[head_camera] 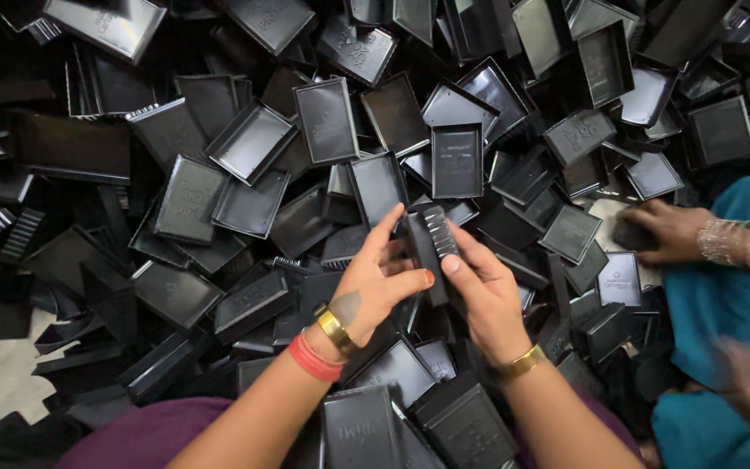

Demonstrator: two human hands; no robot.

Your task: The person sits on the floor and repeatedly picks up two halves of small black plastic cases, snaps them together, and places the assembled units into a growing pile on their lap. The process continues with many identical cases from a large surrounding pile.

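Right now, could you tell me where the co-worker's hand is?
In the head view, the co-worker's hand rests on the black trays at right.

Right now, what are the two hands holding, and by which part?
Both the left hand and right hand hold a black ribbed plastic piece by its long edges.

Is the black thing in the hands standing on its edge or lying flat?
On its edge. Both hands, left hand and right hand, hold the stack of black trays upright, its ridged edges facing the camera, while the loose trays around lie flat.
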